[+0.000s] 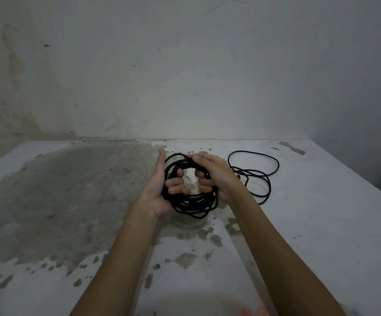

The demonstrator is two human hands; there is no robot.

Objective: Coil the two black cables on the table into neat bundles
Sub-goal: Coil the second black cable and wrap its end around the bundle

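We face 2 pale, scuffed walls: the back wall (185, 65), stained yellowish at its left, and a side wall (367, 87) meeting it on the right. A white table (322, 247) reaches both, blotched by a large grey patch (70, 190). The light is dim.

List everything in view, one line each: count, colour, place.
coiled cable: 1, black, held over the middle of the table between both hands
loose cable: 1, black, lying in slack loops on the table, right of the hands
table: 1, white with grey stains, fills the lower frame
wall: 1, off-white and stained, behind the table
pinkish shape: 1, at the bottom edge, too cut off to identify
left grip: 1, bare hand, fingers curled round the coil's left side
right grip: 1, bare hand, fingers curled round the coil's right side
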